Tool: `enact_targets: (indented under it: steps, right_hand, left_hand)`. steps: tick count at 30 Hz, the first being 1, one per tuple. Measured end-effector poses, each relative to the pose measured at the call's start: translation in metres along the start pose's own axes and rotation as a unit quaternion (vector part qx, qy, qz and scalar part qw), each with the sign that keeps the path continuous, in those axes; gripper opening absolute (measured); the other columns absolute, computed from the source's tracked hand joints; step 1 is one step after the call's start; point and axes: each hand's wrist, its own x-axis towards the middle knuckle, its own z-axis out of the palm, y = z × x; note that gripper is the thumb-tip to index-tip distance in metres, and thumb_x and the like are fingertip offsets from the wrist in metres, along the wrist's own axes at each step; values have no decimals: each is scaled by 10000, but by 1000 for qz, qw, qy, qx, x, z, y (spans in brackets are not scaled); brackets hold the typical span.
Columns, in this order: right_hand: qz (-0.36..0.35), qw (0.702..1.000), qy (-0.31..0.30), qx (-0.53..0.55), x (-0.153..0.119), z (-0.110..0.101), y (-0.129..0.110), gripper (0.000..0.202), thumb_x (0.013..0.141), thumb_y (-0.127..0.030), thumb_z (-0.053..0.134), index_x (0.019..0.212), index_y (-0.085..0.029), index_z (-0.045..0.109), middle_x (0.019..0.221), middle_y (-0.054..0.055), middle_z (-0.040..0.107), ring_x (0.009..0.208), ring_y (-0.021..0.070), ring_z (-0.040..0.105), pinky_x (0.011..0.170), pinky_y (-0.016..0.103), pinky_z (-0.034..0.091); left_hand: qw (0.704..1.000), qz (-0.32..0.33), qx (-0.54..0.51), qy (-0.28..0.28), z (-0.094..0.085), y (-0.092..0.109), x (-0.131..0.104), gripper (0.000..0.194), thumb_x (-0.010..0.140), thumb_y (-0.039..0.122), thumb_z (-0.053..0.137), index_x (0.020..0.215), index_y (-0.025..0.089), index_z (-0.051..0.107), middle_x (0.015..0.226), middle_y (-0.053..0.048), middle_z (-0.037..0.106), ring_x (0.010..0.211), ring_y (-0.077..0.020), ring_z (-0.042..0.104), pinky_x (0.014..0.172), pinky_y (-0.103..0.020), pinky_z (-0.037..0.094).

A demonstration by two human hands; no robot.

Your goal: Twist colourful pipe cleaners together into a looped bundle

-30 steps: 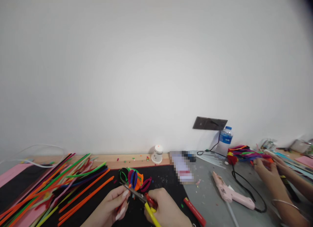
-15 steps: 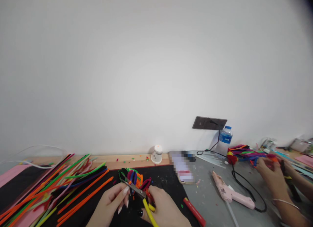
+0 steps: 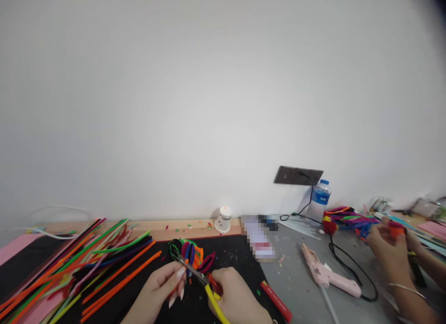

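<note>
My right hand (image 3: 232,294) is wrapped around scissors (image 3: 213,300) with yellow and red handles, their metal blades pointing up and left. The blade tips reach in front of a cluster of bent pipe cleaners (image 3: 198,256) in green, purple, blue and orange. Left of the blades, my left hand (image 3: 163,282) is closed, thumb and fingers pinched together right beside the metal. Whatever sits in that pinch is mostly hidden; a bit of dark red shows under the fingers. Beneath both hands lies a black mat (image 3: 139,287).
Loose pipe cleaners (image 3: 104,268) spread over the left side. A white paper cup (image 3: 223,220) stands upside down by the wall. To the right lie a blurred phone (image 3: 259,242), a red tube (image 3: 276,301), a pink glue gun (image 3: 325,277) and a bottle (image 3: 319,201). A co-worker's hands (image 3: 390,249) work far right.
The scissors' blades look closer together than before, and my right hand has shifted slightly right. My left hand has barely moved. The co-worker's hands have lifted an orange-red piece a little.
</note>
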Motion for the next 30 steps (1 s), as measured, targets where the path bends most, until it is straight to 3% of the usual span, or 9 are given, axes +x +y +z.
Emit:
enact_targets:
  steps: [6,12,17,22,24,26,30]
  right_hand:
    - [32,994,1,-108,6,5,6,172,684,-212,549,517,-174,549,492,-2,561,475,104,477,446,220,236]
    - [77,982,78,-156,19,3,30,42,671,-205,568,684,-169,586,665,58,617,627,190,570,533,241,322]
    - [94,982,99,-129,24,3,47,170,657,-169,599,826,-151,602,825,97,608,783,235,576,687,281,398]
    - [15,978,191,-89,18,-1,22,128,746,-153,516,841,-174,599,935,98,538,877,231,504,781,321,377]
    - [-31,991,132,-7,13,0,7,120,785,-143,460,800,-187,570,826,47,543,782,178,513,703,260,399]
    - [-78,995,24,61,9,4,-6,114,816,-195,450,817,-204,564,759,8,539,681,140,506,602,209,399]
    - [-103,992,2,69,6,16,-15,145,828,-295,480,746,-211,565,668,-11,519,615,131,470,551,200,368]
  left_hand:
    - [999,-4,-15,28,4,4,-1,350,693,488,600,575,161,567,469,41,513,440,-89,386,444,-185,286]
    - [993,27,-19,113,4,2,0,261,631,449,676,655,190,664,675,20,594,711,-155,514,674,-208,396]
    - [990,-39,-97,99,5,-6,1,326,622,471,685,750,175,638,552,53,527,460,-71,400,424,-163,318]
    - [988,-61,-128,54,10,-3,0,335,601,466,707,683,182,551,511,60,547,443,-71,466,421,-155,368]
    - [987,-83,-119,68,14,1,-2,357,577,473,719,678,183,536,556,37,603,495,-91,537,453,-164,410]
    - [986,-90,-119,80,17,2,-4,367,555,477,728,654,184,530,611,24,626,561,-115,584,481,-177,436]
    - [990,-79,-82,78,19,0,-4,381,542,513,712,630,188,534,593,23,598,579,-133,560,481,-195,438]
